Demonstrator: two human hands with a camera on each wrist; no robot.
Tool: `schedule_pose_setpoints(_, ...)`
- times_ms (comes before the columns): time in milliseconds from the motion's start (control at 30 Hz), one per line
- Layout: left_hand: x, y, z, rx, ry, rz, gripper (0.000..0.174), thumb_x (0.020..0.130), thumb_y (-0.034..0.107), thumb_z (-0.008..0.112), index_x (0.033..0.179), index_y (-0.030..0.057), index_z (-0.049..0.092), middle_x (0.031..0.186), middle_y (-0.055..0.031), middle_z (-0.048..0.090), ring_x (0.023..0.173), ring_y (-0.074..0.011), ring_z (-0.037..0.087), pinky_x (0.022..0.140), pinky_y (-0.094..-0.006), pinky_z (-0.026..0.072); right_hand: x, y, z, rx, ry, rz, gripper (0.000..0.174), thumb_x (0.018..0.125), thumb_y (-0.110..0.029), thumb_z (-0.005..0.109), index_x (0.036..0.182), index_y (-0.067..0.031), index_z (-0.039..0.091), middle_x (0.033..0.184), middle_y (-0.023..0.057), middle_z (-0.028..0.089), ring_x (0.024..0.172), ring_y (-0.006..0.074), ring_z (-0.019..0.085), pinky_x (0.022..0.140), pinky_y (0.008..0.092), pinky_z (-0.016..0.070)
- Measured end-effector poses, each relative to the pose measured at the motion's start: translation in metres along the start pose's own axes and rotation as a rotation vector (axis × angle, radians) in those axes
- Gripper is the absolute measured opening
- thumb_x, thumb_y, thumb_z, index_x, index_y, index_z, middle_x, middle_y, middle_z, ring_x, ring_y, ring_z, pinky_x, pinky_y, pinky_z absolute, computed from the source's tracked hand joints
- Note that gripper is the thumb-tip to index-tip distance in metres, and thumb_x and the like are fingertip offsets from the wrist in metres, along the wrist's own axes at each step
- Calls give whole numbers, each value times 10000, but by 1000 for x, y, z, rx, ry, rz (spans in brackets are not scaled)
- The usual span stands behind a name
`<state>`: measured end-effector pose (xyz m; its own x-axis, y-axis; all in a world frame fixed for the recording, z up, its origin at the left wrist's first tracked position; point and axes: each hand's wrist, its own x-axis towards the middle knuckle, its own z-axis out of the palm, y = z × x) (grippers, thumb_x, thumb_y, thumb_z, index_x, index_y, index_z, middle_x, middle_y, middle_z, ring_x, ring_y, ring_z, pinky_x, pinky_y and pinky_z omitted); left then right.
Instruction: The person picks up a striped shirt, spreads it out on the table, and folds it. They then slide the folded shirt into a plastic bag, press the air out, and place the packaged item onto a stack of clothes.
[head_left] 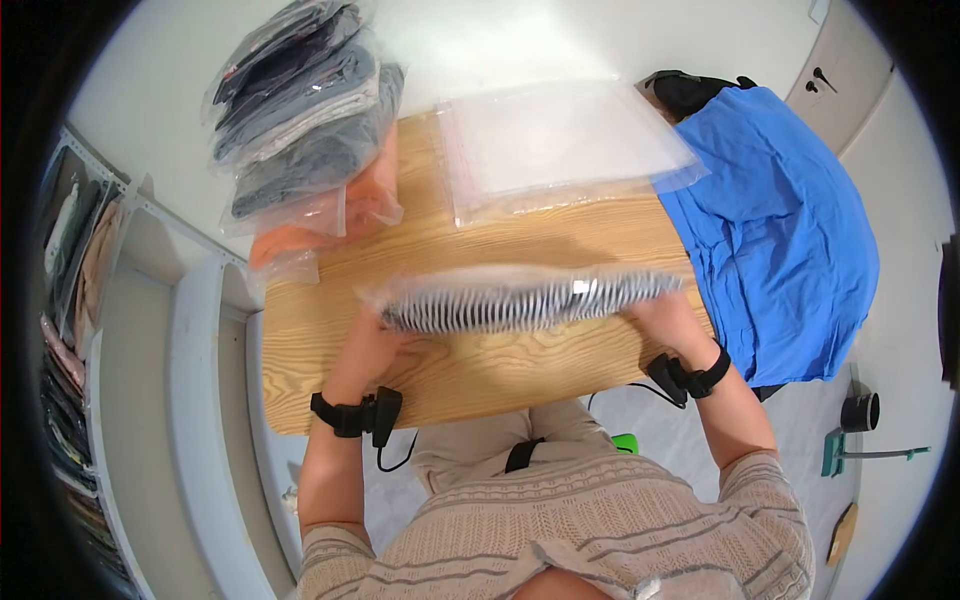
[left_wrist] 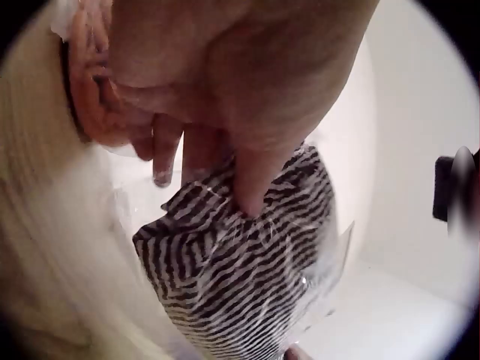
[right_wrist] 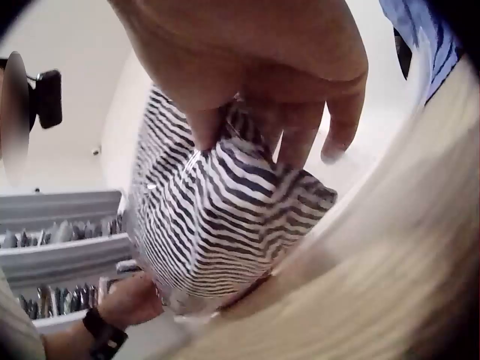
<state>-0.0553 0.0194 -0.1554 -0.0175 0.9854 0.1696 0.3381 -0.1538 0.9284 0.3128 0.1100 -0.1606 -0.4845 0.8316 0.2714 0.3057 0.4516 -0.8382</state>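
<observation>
A black-and-white striped garment (head_left: pixel 500 306), folded inside a clear plastic bag, is held up over the wooden table between both hands. My left hand (head_left: pixel 378 345) grips its left end; in the left wrist view the thumb (left_wrist: pixel 253 184) presses on the near face and the other fingers go behind. At the opposite end, my right hand (head_left: pixel 668 318) pinches the bagged garment (right_wrist: pixel 217 202) the same way, thumb in front and fingers behind. The bundle is tilted nearly on edge and looks blurred in the head view.
Bagged folded clothes (head_left: pixel 300 130) are piled at the back left, orange ones lowest. Flat clear plastic bags (head_left: pixel 560 140) lie at the back of the wooden table (head_left: pixel 480 385). Blue cloth (head_left: pixel 790 240) drapes over the right side. Shelves (head_left: pixel 150 330) with bagged clothes stand at the left.
</observation>
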Motion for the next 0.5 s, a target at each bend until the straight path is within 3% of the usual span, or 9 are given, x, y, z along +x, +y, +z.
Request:
schedule_pose_setpoints(33, 2, 4, -1, -2, -1, 1, 597, 738, 130, 743, 1270, 35, 489, 1167, -80, 569, 1075, -148, 531, 877, -283, 440, 3, -2, -4, 97, 33, 153, 192, 845, -100, 635, 997, 18, 633, 919, 73, 676, 798, 140, 618, 728, 285, 481)
schedule_pose_setpoints(67, 5, 13, -2, -79, 12, -110, 431, 802, 123, 680, 1193, 20, 534, 1101, -68, 591, 972, -130, 551, 826, -270, 449, 6, -4, -8, 195, 65, 309, 200, 878, -143, 619, 1001, 15, 634, 931, 52, 673, 798, 118, 611, 721, 283, 480)
schedule_pose_setpoints(100, 6, 21, -3, -156, 24, -225, 279, 865, 117, 616, 1117, 4, 579, 1035, -55, 614, 869, -112, 570, 776, -256, 459, 8, -10, -10, 193, 63, 314, 200, 878, -143, 619, 1001, 15, 634, 931, 52, 673, 798, 118, 611, 721, 283, 480)
schedule_pose_setpoints(167, 9, 38, 1, -82, 8, -257, 231, 892, 167, 593, 1063, 13, 583, 934, -21, 600, 784, -85, 550, 695, -245, 455, 14, -21, -10, 649, 85, 444, 273, 920, -219, 585, 1039, 24, 622, 940, 22, 654, 793, 85, 593, 700, 262, 468)
schedule_pose_setpoints(233, 11, 37, 8, -5, -10, -285, 216, 918, 217, 569, 1008, 22, 587, 834, 13, 586, 700, -57, 529, 615, -233, 452, 16, -20, -8, 708, 64, 548, 321, 926, -230, 572, 1082, 51, 586, 924, 18, 641, 773, 82, 573, 681, 236, 455)
schedule_pose_setpoints(300, 10, 19, 15, -170, -12, -575, 201, 920, 252, 571, 918, 51, 571, 732, 52, 499, 608, -35, 458, 518, -201, 397, 14, -25, -7, 613, 38, 789, 323, 931, -234, 558, 1102, 39, 575, 925, 12, 624, 767, 79, 554, 670, 216, 447)
schedule_pose_setpoints(333, 7, 15, 17, -170, -12, -579, 201, 920, 252, 571, 918, 51, 571, 732, 52, 499, 608, -35, 458, 518, -201, 397, 7, 23, 3, 806, 17, 689, 339, 937, -238, 536, 1151, 26, 542, 947, 17, 609, 772, 82, 546, 661, 206, 445)
schedule_pose_setpoints(400, 1, 10, 19, -387, 37, -643, 211, 898, 244, 605, 895, 42, 543, 663, 44, 478, 577, -63, 489, 533, -198, 422, 3, 17, 1, 888, 1, 672, 336, 922, -191, 555, 1178, 26, 522, 981, 30, 608, 798, 91, 559, 689, 211, 455)
schedule_pose_setpoints(500, -2, 0, 21, -409, 43, -586, 186, 880, 217, 630, 887, 51, 547, 658, 32, 508, 544, -64, 489, 509, -198, 412, -7, 1, 5, 987, -2, 628, 382, 880, -85, 593, 1225, 34, 481, 1051, 56, 603, 863, 112, 579, 759, 226, 470)
